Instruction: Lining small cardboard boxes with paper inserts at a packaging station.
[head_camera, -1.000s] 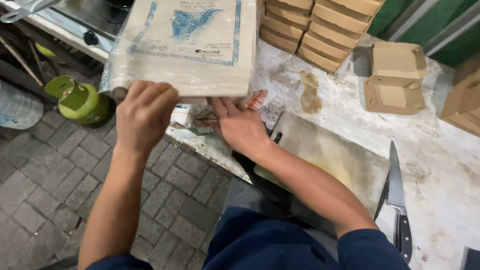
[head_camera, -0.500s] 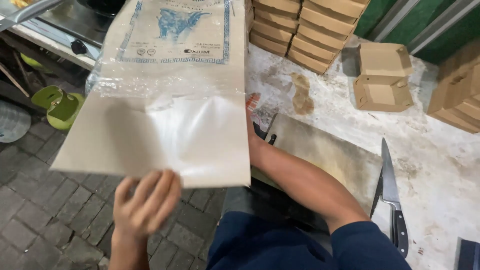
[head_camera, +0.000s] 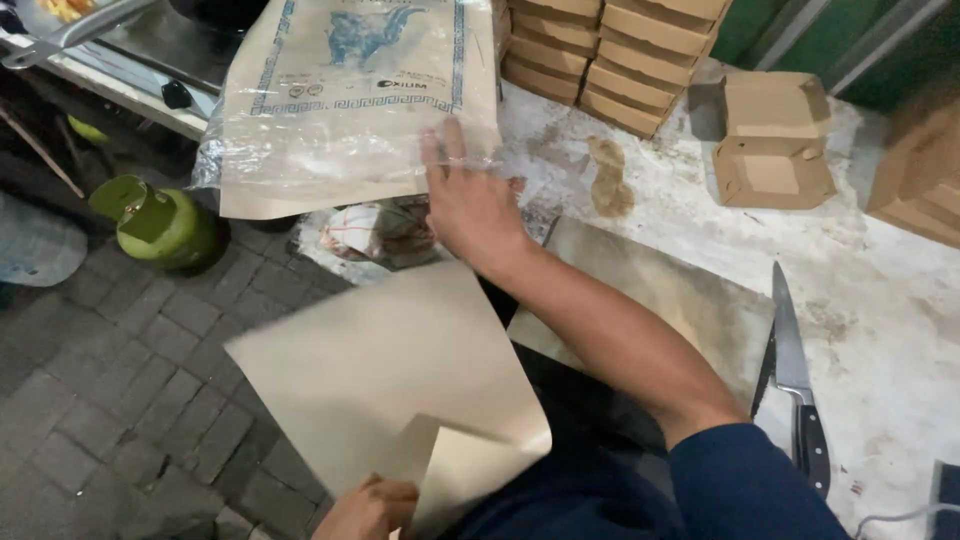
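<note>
Left hand (head_camera: 372, 506), half cut off, pinches paper sheet (head_camera: 385, 375).

We see a clear plastic pack of tan paper sheets (head_camera: 340, 110) at the upper left edge of the surface (head_camera: 880, 290), its printed face showing a blue picture inside a blue patterned border. Behind it, flat brown cardboard boxes (head_camera: 610, 50) stand stacked in two piles. To their right sits a folded brown cardboard box (head_camera: 770, 150), with another brown box (head_camera: 925, 190) at the right edge.
</note>
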